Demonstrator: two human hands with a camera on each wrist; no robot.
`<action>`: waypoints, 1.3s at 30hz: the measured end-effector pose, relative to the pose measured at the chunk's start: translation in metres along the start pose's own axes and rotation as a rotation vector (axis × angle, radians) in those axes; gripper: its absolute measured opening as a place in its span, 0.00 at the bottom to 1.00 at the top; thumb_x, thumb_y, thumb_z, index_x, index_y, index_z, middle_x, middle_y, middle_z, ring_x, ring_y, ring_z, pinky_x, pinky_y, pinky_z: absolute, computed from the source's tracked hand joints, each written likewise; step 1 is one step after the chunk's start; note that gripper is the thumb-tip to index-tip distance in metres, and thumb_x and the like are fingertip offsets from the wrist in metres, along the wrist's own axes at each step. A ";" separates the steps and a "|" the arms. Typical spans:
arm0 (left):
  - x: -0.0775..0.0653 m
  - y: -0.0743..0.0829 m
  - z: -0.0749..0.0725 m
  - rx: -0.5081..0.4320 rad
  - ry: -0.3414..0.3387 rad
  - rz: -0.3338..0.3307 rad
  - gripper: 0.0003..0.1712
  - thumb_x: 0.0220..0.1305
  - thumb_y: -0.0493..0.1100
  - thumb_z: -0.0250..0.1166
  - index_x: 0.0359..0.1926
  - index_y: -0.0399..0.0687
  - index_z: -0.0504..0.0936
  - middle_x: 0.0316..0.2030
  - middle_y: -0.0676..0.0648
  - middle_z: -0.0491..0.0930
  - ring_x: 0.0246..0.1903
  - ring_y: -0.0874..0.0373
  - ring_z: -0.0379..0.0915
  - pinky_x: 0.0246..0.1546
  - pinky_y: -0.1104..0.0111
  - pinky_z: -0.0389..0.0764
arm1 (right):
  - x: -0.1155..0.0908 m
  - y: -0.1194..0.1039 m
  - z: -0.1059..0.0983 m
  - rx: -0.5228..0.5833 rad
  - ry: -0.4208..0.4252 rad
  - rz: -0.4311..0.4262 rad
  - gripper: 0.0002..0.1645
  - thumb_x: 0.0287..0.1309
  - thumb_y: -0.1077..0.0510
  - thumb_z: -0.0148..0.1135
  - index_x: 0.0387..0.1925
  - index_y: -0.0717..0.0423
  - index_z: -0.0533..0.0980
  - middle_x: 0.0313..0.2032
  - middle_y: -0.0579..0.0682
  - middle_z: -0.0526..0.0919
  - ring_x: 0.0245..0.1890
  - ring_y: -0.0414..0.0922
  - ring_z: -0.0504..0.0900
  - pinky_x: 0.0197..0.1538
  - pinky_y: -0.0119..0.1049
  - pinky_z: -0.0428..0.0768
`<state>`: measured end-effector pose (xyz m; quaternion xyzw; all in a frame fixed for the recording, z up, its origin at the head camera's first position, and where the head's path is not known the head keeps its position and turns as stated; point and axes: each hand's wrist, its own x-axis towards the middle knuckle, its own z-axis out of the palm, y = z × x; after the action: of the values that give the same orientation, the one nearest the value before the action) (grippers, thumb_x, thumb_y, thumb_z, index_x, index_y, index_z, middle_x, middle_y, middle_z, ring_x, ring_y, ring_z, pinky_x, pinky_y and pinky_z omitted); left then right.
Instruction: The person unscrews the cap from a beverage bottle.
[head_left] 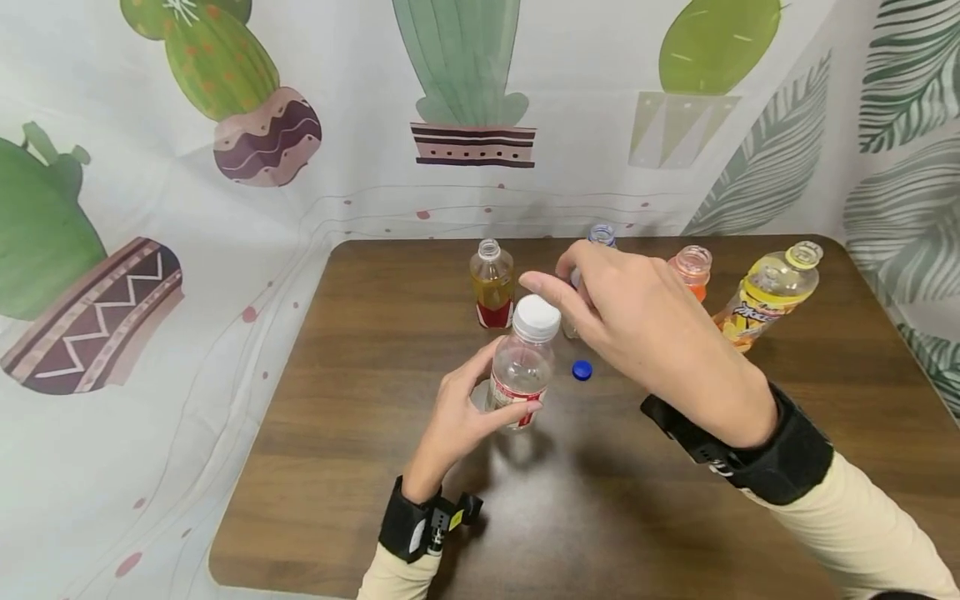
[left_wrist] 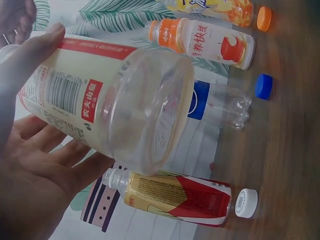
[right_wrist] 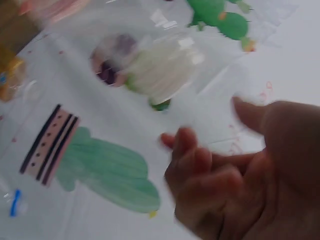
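My left hand [head_left: 457, 408] grips a clear plastic bottle [head_left: 522, 367] round its red-and-cream label, thumb on the near side. The bottle is held above the table, and its bare base shows in the left wrist view. A white cap [head_left: 537, 319] sits on its mouth. Just right of and above that cap is my right hand [head_left: 645, 312], thumb stretched out and fingers loosely bent. Nothing lies in that hand in the right wrist view, where the picture is blurred.
Behind stand a red-and-gold labelled bottle [head_left: 492, 287], a blue-labelled bottle [left_wrist: 220, 104] partly hidden by my right hand, an orange-capless bottle [head_left: 692, 265] and a yellow-labelled bottle [head_left: 768, 300]. A blue cap [head_left: 582, 370], a white loose cap [left_wrist: 246, 203] and an orange cap [left_wrist: 264, 19] lie on the table.
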<state>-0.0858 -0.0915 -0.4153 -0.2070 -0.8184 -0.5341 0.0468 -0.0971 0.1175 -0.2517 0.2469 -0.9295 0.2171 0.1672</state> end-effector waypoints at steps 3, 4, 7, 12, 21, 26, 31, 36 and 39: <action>0.001 -0.002 0.000 0.044 0.018 0.005 0.43 0.49 0.52 0.79 0.67 0.70 0.70 0.55 0.59 0.80 0.53 0.64 0.78 0.56 0.60 0.80 | 0.001 -0.011 0.004 -0.051 -0.025 0.104 0.32 0.67 0.34 0.54 0.21 0.55 0.72 0.15 0.47 0.71 0.14 0.46 0.72 0.20 0.39 0.71; 0.002 -0.003 0.000 0.061 0.026 0.014 0.44 0.49 0.52 0.79 0.67 0.69 0.70 0.55 0.59 0.80 0.53 0.64 0.78 0.55 0.59 0.80 | 0.001 -0.013 0.007 -0.070 -0.035 0.120 0.33 0.66 0.33 0.55 0.20 0.56 0.70 0.15 0.48 0.71 0.14 0.47 0.73 0.20 0.40 0.72; 0.003 -0.005 0.002 0.108 0.042 0.046 0.44 0.49 0.51 0.80 0.67 0.66 0.70 0.56 0.57 0.80 0.52 0.63 0.78 0.54 0.60 0.80 | -0.001 -0.016 0.018 -0.113 -0.056 0.128 0.33 0.65 0.34 0.58 0.19 0.58 0.69 0.15 0.51 0.69 0.14 0.52 0.75 0.18 0.43 0.74; 0.003 -0.008 0.002 0.137 0.055 0.063 0.46 0.47 0.49 0.81 0.68 0.59 0.71 0.57 0.52 0.80 0.52 0.59 0.79 0.53 0.60 0.81 | 0.002 -0.011 0.023 -0.089 -0.126 0.123 0.26 0.65 0.43 0.62 0.25 0.61 0.71 0.19 0.51 0.71 0.17 0.51 0.77 0.21 0.44 0.75; 0.002 -0.006 -0.002 0.048 -0.005 0.021 0.45 0.47 0.49 0.81 0.67 0.62 0.71 0.54 0.55 0.81 0.52 0.62 0.78 0.54 0.63 0.81 | 0.007 0.000 0.006 0.045 -0.309 0.043 0.14 0.65 0.46 0.62 0.39 0.52 0.75 0.28 0.46 0.76 0.26 0.43 0.74 0.28 0.35 0.71; 0.000 -0.004 -0.004 0.043 -0.014 0.005 0.44 0.47 0.50 0.81 0.66 0.63 0.72 0.52 0.56 0.82 0.51 0.64 0.78 0.53 0.64 0.81 | 0.000 0.006 -0.003 0.072 -0.351 -0.094 0.12 0.69 0.48 0.59 0.49 0.47 0.76 0.35 0.45 0.73 0.31 0.41 0.70 0.34 0.35 0.72; -0.001 -0.002 -0.004 0.030 -0.023 -0.001 0.44 0.47 0.52 0.81 0.66 0.65 0.71 0.53 0.57 0.81 0.51 0.63 0.78 0.52 0.64 0.81 | -0.007 0.011 -0.005 0.112 -0.368 -0.177 0.18 0.70 0.53 0.58 0.59 0.47 0.75 0.41 0.46 0.73 0.32 0.38 0.70 0.37 0.34 0.73; -0.001 -0.003 -0.003 0.026 -0.027 0.013 0.45 0.48 0.51 0.80 0.67 0.63 0.71 0.56 0.56 0.80 0.53 0.62 0.78 0.55 0.62 0.81 | -0.009 0.011 -0.008 0.135 -0.365 -0.115 0.35 0.68 0.46 0.60 0.72 0.43 0.62 0.53 0.48 0.75 0.42 0.41 0.75 0.46 0.39 0.78; -0.001 -0.003 -0.004 0.057 -0.012 0.024 0.45 0.48 0.51 0.80 0.67 0.63 0.71 0.57 0.56 0.80 0.54 0.62 0.78 0.55 0.60 0.80 | -0.008 0.005 -0.011 0.094 -0.319 -0.030 0.41 0.67 0.37 0.56 0.74 0.48 0.58 0.54 0.51 0.76 0.45 0.45 0.79 0.47 0.42 0.80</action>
<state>-0.0862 -0.0964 -0.4161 -0.2188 -0.8309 -0.5087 0.0541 -0.0910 0.1299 -0.2475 0.2995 -0.9293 0.2160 0.0088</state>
